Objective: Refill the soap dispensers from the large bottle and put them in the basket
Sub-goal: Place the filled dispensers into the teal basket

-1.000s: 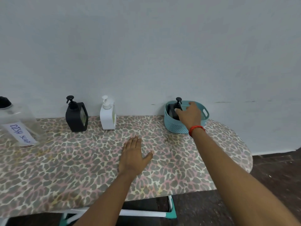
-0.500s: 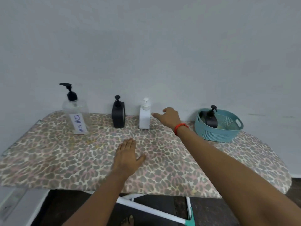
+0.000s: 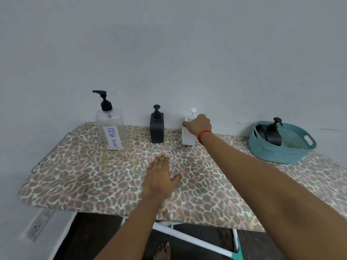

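Three dispensers and one large bottle in play: a black dispenser and a white dispenser stand beside the bottle on the leopard-print board along its back edge, and the second black dispenser sits in the teal basket far right. Open cover lies in front of the row. The left hand rests flat, fingers together, as before. The right hand, just short half a second ago, now curls over the white dispenser's shoulder.

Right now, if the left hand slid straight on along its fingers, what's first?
The left hand would probably meet the black dispenser, near its right edge; it could instead slip between that and the white dispenser. Depth unclear.
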`<act>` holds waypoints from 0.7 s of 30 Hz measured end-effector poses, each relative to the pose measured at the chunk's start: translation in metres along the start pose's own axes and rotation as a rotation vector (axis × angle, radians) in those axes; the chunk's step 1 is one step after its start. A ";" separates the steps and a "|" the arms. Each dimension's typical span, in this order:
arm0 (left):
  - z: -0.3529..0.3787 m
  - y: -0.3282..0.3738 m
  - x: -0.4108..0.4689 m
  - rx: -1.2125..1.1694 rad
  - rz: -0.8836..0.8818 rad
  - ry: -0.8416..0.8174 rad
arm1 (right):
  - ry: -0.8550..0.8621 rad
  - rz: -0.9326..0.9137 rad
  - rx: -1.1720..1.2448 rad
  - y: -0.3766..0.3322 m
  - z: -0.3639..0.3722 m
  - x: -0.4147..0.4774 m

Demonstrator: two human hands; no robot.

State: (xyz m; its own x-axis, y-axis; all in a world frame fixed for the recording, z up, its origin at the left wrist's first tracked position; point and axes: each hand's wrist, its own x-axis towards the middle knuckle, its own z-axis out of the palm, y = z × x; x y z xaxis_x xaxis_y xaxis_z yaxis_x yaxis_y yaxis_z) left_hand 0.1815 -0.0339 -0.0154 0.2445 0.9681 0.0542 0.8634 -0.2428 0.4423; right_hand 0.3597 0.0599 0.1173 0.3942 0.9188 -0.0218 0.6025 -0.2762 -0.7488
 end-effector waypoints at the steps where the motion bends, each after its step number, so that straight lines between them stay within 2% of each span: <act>1: 0.000 0.002 -0.001 0.000 -0.006 0.002 | 0.015 -0.003 0.015 0.002 -0.003 -0.001; 6: 0.010 0.031 -0.002 0.003 -0.016 -0.012 | 0.079 -0.027 0.086 0.010 -0.043 -0.009; 12: 0.045 0.106 0.003 -0.015 0.085 -0.084 | 0.232 -0.063 0.126 0.023 -0.149 -0.023; 21: 0.094 0.209 0.008 -0.009 0.232 -0.169 | 0.467 -0.030 0.136 0.089 -0.284 -0.009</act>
State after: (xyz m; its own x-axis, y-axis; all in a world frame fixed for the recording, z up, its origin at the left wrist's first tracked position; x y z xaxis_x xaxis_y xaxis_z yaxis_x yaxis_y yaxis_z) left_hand 0.4060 -0.0830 -0.0068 0.5054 0.8628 0.0054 0.7720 -0.4550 0.4438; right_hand 0.6069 -0.0528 0.2395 0.6659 0.6926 0.2774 0.5345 -0.1833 -0.8251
